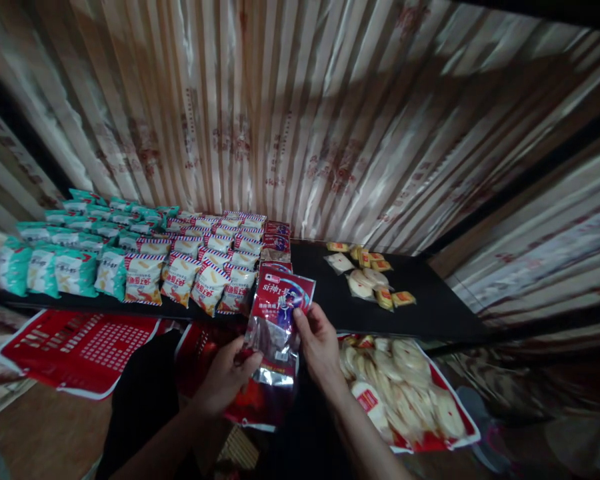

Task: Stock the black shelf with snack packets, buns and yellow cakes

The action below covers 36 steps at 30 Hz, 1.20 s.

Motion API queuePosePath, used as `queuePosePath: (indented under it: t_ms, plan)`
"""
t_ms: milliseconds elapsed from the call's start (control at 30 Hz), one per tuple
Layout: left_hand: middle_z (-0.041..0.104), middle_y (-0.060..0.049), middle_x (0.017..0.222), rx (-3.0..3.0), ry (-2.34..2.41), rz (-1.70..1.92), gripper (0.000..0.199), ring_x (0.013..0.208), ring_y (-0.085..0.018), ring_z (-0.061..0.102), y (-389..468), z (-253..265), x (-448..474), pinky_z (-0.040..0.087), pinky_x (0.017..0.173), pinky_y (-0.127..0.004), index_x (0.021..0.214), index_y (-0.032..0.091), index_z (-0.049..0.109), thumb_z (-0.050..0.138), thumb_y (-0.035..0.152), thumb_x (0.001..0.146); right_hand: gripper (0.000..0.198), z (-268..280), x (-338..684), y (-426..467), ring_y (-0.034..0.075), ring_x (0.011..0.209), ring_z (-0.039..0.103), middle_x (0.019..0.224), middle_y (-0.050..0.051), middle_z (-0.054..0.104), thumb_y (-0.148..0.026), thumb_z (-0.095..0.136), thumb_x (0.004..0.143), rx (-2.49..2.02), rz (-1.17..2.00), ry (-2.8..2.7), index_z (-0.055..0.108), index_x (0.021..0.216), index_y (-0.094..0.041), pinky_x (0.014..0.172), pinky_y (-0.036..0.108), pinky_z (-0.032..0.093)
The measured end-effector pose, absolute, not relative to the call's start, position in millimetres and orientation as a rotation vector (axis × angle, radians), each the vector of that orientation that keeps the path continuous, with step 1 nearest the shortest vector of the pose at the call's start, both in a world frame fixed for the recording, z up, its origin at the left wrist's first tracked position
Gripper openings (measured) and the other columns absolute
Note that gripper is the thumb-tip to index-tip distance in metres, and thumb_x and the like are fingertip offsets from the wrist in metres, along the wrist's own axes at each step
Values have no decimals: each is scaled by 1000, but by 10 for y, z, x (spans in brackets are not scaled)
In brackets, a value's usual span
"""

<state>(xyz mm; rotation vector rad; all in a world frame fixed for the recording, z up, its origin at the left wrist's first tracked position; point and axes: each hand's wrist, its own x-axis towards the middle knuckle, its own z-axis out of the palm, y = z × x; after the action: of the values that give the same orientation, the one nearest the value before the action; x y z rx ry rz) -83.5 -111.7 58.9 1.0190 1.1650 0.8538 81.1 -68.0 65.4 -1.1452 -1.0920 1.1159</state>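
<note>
Between my two hands is a red and purple snack packet (275, 333) with a clear lower part, held upright in front of the shelf edge. My left hand (230, 373) grips its lower left side, thumb over the front. My right hand (317, 340) pinches its right edge, with the thumb on the printed front. Just behind it, a column of similar red packets (277, 241) stands on the black shelf (320, 293). Left of that column are rows of white snack bags (145, 277) with striped tops, and beyond them teal snack bags (75, 272).
Wrapped round biscuits (361, 283) and small yellow packets (404, 298) lie on the shelf's right part. Below, a red bag (467, 440) bears many wrapped round biscuits. Another red bag (100, 347) lies lower left. A pleated curtain (260, 120) hangs behind; dark poles (520, 187) slant at the sides.
</note>
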Motion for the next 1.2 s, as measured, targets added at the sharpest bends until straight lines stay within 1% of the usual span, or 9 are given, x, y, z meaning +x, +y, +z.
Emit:
queuePosePath:
  t_ms: [67, 133, 200, 267, 467, 600, 833, 1067, 1200]
  plan:
    - [54, 5, 58, 1063, 1194, 858, 25, 42, -7, 44, -982, 619, -717, 40, 45, -20, 89, 15, 56, 55, 37, 75, 28, 655, 902, -518, 13, 68, 57, 78, -1, 63, -45, 61, 78, -1168, 1046, -1109, 59, 90, -20, 65, 25, 49]
    - [58, 3, 71, 1054, 1191, 940, 35, 40, -5, 42, -866, 594, -598, 38, 41, -19, 107, 16, 51, 54, 33, 76, 29, 672, 981, -350, 13, 65, 54, 75, -1, 62, -46, 60, 78, -1206, 973, -1122, 58, 87, -19, 61, 24, 47]
    - [61, -2, 92, 1027, 1182, 1064, 52, 48, -6, 50, -763, 533, -491, 42, 43, -19, 125, 19, 39, 54, 29, 76, 30, 703, 1045, -171, 12, 63, 53, 74, -1, 62, -47, 60, 77, -1229, 921, -1121, 58, 85, -19, 59, 24, 46]
    - [59, -6, 105, 1051, 1186, 1188, 59, 64, -9, 59, -658, 460, -403, 48, 51, -20, 132, 23, 34, 54, 24, 76, 32, 733, 1089, 19, 11, 60, 51, 71, -2, 61, -49, 60, 75, -1237, 888, -1109, 57, 84, -18, 56, 23, 45]
    - [59, -7, 109, 1241, 1314, 1367, 38, 95, -16, 60, -271, 321, -255, 51, 81, -29, 111, 22, 59, 50, 12, 75, 33, 676, 1135, 588, 8, 42, 38, 53, -7, 49, -51, 60, 71, -1289, 894, -1046, 55, 81, -20, 41, 21, 36]
    - [59, -8, 111, 1231, 1486, 1357, 37, 105, -18, 55, -75, 327, -190, 46, 93, -33, 104, 18, 63, 50, 8, 71, 34, 498, 1171, 909, 10, 48, 46, 62, -3, 58, -50, 58, 71, -1358, 865, -1121, 57, 84, -19, 46, 22, 39]
    - [59, -9, 113, 918, 1422, 1254, 48, 95, -17, 61, 165, 264, -83, 48, 88, -29, 119, 17, 55, 55, 11, 72, 37, 268, 1219, 1337, 14, 56, 55, 72, 2, 65, -48, 53, 72, -1566, 733, -1241, 63, 89, -17, 53, 25, 43]
    - [52, -11, 127, 945, 1428, 1335, 35, 112, -21, 55, 356, 264, -16, 44, 97, -32, 103, 16, 64, 50, 7, 72, 31, 214, 1168, 1653, 15, 58, 57, 63, -1, 63, -43, 51, 75, -1593, 660, -1343, 64, 87, -17, 59, 26, 46]
    - [52, -13, 129, 927, 1423, 1299, 37, 103, -20, 60, 361, 357, 5, 47, 94, -34, 104, 14, 63, 47, 5, 72, 29, 195, 1135, 1761, 15, 64, 59, 69, 0, 66, -39, 52, 76, -1608, 645, -1399, 65, 90, -17, 64, 27, 48]
